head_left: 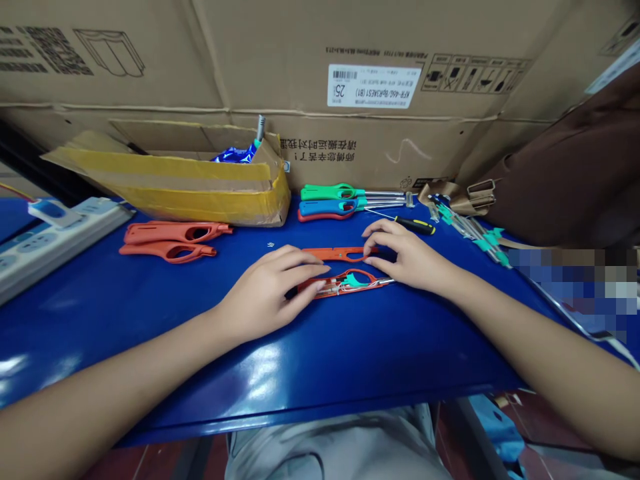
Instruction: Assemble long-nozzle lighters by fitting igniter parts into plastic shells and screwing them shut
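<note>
An open orange lighter half (333, 288) lies on the blue table, with a teal trigger, thin white wires and a metal rod showing inside. Just behind it is a matching orange shell half (325, 255) with a finger loop. My left hand (270, 287) curls over the left end of the open half, thumb and forefinger closed about it; that end is partly hidden. The fingers of my right hand (407, 257) pinch the looped right end of the shell half. Below this hand, the metal rod's tip pokes out of the open half.
Orange lighter shells (170, 241) lie at the left. Behind are green and blue lighters (327, 203), a black-and-yellow screwdriver (415, 225) and a taped cardboard box (200, 193). Metal rods with teal parts (475, 233) lie right. A power strip (55, 240) sits far left.
</note>
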Motion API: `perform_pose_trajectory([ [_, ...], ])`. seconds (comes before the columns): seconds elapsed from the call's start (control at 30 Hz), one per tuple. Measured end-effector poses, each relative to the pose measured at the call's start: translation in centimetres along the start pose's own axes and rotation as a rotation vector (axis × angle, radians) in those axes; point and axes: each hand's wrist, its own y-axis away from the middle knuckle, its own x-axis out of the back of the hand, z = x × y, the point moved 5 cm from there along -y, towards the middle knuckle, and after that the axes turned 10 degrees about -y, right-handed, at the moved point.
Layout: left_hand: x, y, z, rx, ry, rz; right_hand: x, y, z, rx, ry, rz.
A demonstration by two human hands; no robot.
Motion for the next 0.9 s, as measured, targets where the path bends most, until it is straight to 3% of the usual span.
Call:
perform_pose_trajectory([
  [0.17,0.7,-0.2,-1.3,0.076,-0.078,0.090,0.1,0.1,-0.5,-0.041,-0.108,0.041],
  [0.37,0.8,0.0,-1.9,0.014,-0.177,0.114,-0.5,0.1,-0.2,-0.347,-0.726,0.113],
  [0.47,1.0,0.0,-1.7,-0.009,-0.177,0.107,-0.5,0.1,-0.2,-0.429,-0.840,0.088],
  [0.67,1.2,0.0,-1.0,0.034,-0.099,0.071,-0.7,0.2,-0.7,-0.379,-0.685,-0.019],
  [0.8,1.3,-0.1,-0.6,0.037,-0.048,0.034,-0.8,0.3,-1.6,-0.222,-0.364,-0.090],
  [0.9,1.3,-0.1,-0.3,0.036,-0.027,-0.016,-0.7,0.2,-2.0,-0.097,-0.255,-0.112],
])
